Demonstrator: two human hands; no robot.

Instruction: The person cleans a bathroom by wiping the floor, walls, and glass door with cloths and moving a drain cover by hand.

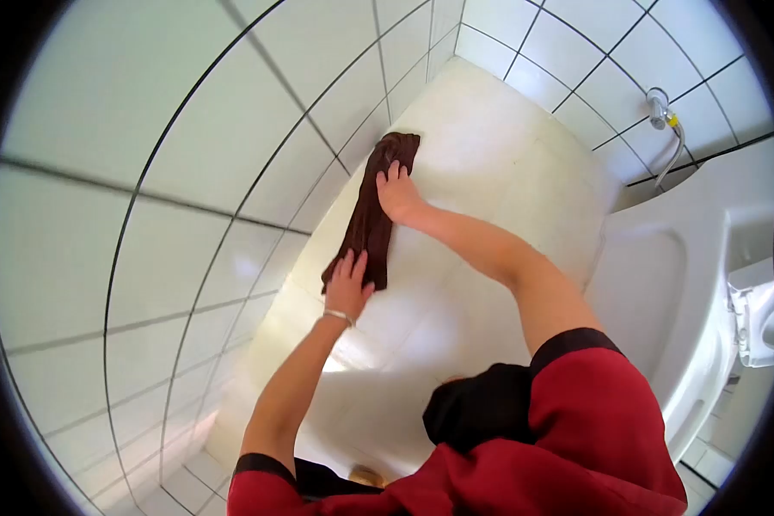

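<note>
A dark brown cloth (371, 211) lies stretched out in a long strip on the pale floor (482, 163), close along the foot of the tiled wall. My left hand (348, 288) presses flat on its near end, fingers spread; a light bracelet circles that wrist. Farther up the strip, my right hand (397, 193) rests on the cloth near its far end, with the fingers stretched out. Both palms face down, and neither hand is wrapped round the cloth.
White tiles with dark joints cover the left wall (189, 181) and the back wall (576, 52). To the right stands a white toilet or basin-like fixture (636, 284). A metal valve (658, 107) with a hose sits on the back wall. My knee in black (482, 404) is below.
</note>
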